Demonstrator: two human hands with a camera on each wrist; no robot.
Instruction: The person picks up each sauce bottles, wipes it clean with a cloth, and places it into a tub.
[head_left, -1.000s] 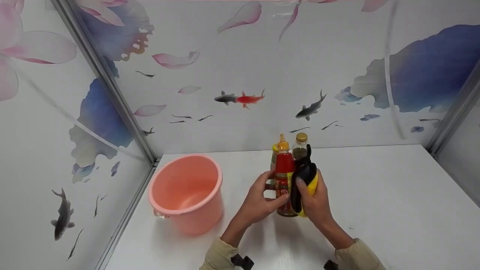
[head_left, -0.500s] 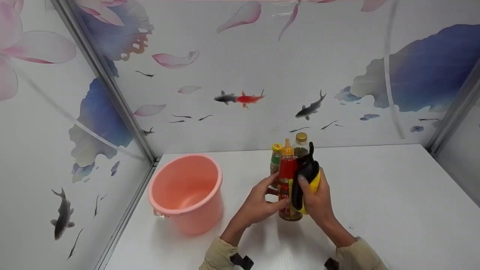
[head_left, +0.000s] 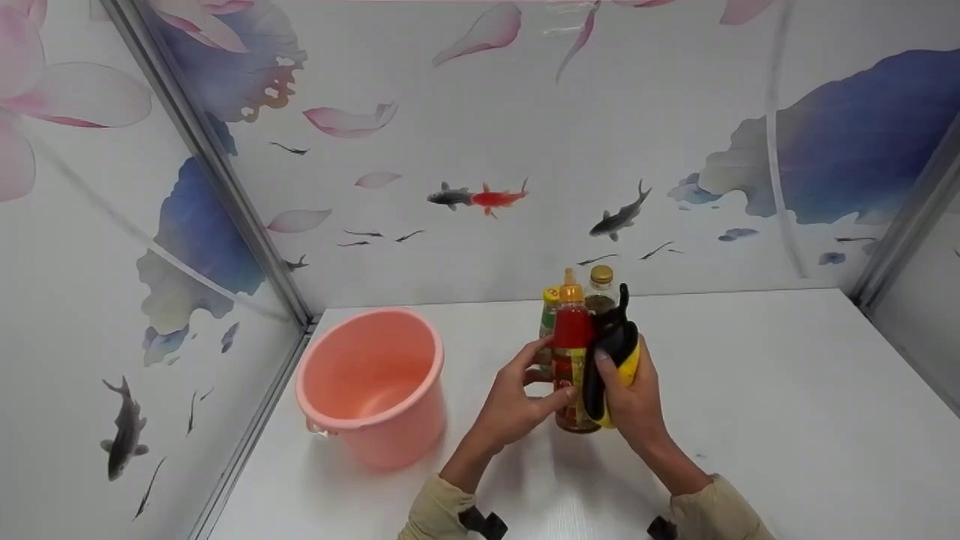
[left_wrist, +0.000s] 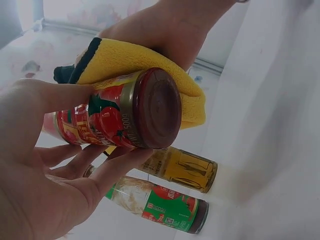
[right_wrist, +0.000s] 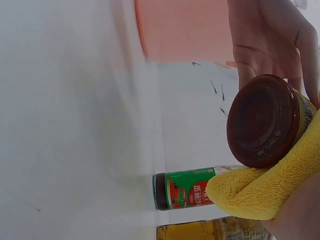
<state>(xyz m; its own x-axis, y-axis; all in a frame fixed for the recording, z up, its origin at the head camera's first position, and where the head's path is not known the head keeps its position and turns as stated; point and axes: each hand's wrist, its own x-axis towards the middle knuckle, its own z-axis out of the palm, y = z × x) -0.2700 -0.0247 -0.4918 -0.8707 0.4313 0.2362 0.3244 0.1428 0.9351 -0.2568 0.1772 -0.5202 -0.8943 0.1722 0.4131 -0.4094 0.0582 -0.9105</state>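
My left hand (head_left: 517, 405) grips a ketchup bottle (head_left: 573, 330) with a red body and an orange pointed cap. The bottle is held up off the table, its dark round base showing in both wrist views. A yellow cloth (left_wrist: 135, 57) with a black side is held in my right hand (head_left: 636, 397), pressed against the bottle's right side. In the head view the cloth's black face (head_left: 616, 341) is toward me. My left thumb lies along the label, the other fingers around the far side.
Behind the held bottle stand a green-labelled sauce bottle (right_wrist: 190, 188) with a yellow cap and a bottle of amber liquid (left_wrist: 189, 170) with a gold cap. A pink bucket (head_left: 401, 442) stands at left. Patterned panels enclose the white table (head_left: 787, 405).
The ketchup bottle tipped toward me and lowered half a second ago, and its nozzle has now risen again and shifted slightly left. My right hand has kept the cloth against it.
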